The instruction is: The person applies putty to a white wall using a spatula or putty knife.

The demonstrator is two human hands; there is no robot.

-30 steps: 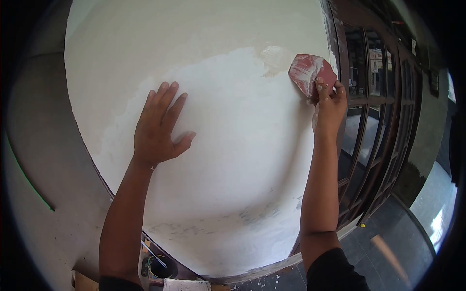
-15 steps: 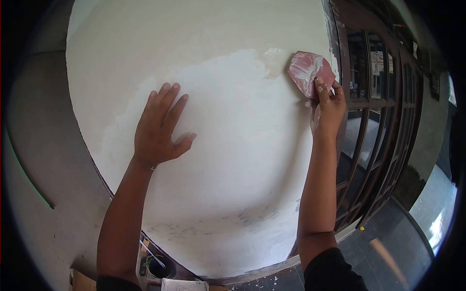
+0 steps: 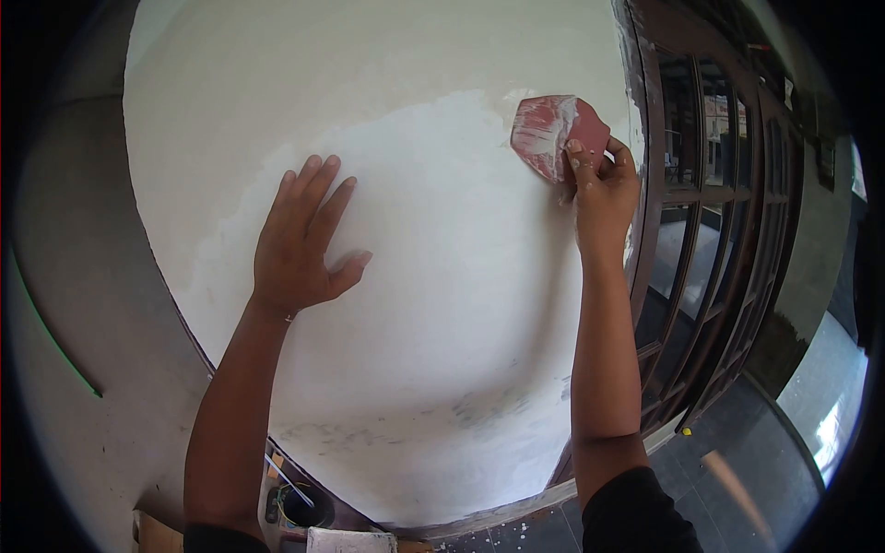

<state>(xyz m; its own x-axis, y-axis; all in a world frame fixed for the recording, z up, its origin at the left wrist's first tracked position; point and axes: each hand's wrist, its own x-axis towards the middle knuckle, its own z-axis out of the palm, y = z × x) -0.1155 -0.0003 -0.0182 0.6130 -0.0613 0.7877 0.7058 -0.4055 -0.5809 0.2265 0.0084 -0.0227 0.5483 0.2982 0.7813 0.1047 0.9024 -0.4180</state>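
Right hand [image 3: 607, 189] gripping putty-smeared red scraper [image 3: 550, 136].

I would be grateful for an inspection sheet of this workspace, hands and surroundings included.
Surface: wall with uneven pale patches; grey smudges low down.
Job's things: red scraper, smeared white, at the wall's upper right.
Clutter: dark container with a stick-like item, white-smeared block, cardboard, all at the bottom left.
Hands: right hand grips the scraper; left hand spread, flat on or just over the wall.
Cables: green line at far left, possibly a cord; cannot tell.
Surroundings: brown-framed glass panes at right; dark tiled floor, white specks.
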